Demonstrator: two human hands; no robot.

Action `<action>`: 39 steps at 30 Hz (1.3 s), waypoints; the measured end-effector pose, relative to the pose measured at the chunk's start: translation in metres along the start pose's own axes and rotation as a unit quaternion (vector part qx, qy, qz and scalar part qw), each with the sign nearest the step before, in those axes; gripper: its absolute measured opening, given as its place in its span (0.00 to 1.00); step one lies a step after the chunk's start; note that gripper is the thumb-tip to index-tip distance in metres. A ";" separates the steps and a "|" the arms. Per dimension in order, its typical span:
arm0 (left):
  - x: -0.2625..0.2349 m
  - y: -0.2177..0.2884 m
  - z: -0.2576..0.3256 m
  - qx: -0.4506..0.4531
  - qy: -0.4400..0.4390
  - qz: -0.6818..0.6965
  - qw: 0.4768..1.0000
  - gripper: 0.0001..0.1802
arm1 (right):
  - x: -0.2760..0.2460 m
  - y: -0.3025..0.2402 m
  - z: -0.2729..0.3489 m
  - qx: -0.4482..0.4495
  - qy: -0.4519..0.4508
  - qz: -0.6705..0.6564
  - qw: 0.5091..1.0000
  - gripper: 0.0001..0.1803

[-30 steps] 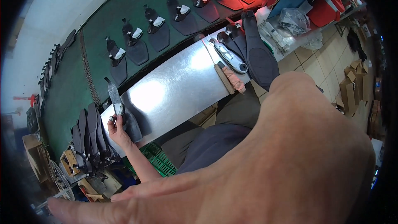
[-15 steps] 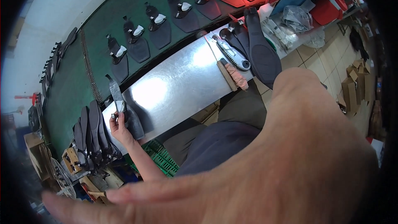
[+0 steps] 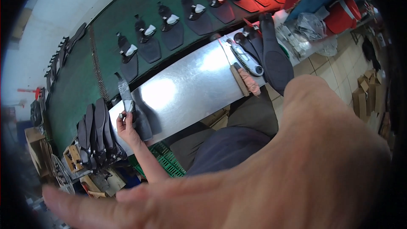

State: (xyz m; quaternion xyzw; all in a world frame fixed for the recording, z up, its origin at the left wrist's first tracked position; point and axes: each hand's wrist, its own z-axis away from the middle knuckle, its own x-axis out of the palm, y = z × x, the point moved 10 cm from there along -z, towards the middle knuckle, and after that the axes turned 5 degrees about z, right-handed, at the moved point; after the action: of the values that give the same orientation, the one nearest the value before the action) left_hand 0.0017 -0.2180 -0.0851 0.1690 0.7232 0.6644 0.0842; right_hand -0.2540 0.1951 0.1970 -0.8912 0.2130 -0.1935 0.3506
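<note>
At the left end of the metal bench, my left hand (image 3: 128, 132) has its fingers pinched at the strap of a dark sandal (image 3: 142, 123). This sandal has a white patch (image 3: 128, 105) near the fingertips, and its sole lies on the bench beside the hand. A small shiny bit shows between thumb and finger, too small to name. Very close to the camera, my right hand (image 3: 254, 178) fills the lower right. Its fingers stretch toward the left and it holds nothing that I can see.
Several sandals (image 3: 171, 34) line the green conveyor belt (image 3: 76, 97), the far ones under red light. Stacked dark soles (image 3: 101, 123) stand at left. On the metal bench (image 3: 182, 89) lie a utility knife (image 3: 248, 60), a wrapped wooden piece (image 3: 240, 79) and a large sole (image 3: 275, 55). A green crate (image 3: 167, 159) sits below.
The whole view has shifted slightly, so the bench and belt appear a little further right and lower. My left hand keeps its pinch at the sandal; the right stays stretched out.
</note>
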 end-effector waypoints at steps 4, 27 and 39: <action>0.018 0.001 0.003 -0.020 0.004 -0.001 1.000 0.11 | 0.004 0.006 0.000 0.001 0.004 -0.015 1.000 0.16; 0.012 0.005 0.003 -0.009 0.006 -0.004 1.000 0.11 | 0.000 0.003 0.014 0.016 0.066 -0.013 0.998 0.17; 0.021 0.009 0.010 -0.032 0.014 0.085 0.996 0.16 | 0.050 0.043 -0.042 -0.004 -0.050 -0.141 0.989 0.17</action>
State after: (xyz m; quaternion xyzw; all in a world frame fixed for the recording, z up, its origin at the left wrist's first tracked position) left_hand -0.0137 -0.2008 -0.0754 0.2181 0.6859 0.6939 0.0223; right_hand -0.2433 0.1180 0.2049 -0.9224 0.0679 -0.1954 0.3262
